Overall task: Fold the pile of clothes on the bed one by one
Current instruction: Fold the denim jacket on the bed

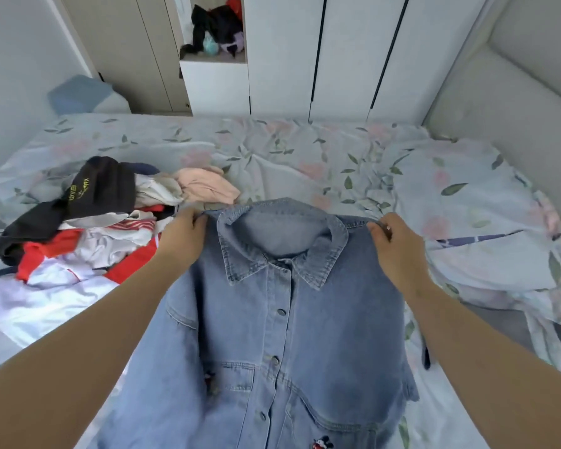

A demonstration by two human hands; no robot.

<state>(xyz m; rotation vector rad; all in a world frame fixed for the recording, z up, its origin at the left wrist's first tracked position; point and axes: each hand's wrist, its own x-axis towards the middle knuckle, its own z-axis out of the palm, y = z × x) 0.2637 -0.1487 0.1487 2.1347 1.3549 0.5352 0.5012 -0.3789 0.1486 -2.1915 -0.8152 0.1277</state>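
A person holds up a denim shirt (282, 325) by its shoulders over the near edge of a bed (305, 157), front side facing the camera, collar up and snaps fastened down the placket. The left hand (183, 234) pinches the shoulder seam just beside the collar, fingers closed on the cloth; the right hand (397, 244) is clamped the same way on the opposite shoulder. Held at both shoulders, the garment hangs straight and spreads to full width, most likely so it can be shaken flat and laid down before the sleeves are turned in. The lower hem runs out of view, so whether it touches the bedding cannot be told. The unfolded pile of clothes (78, 228), red, white, black and pink, lies heaped toward the left edge of the bed, just beside the left hand. No folded stack is visible, suggesting the job is at an early stage. The floral sheet toward the far edge is bare and rumpled, leaving room for laying the shirt out.
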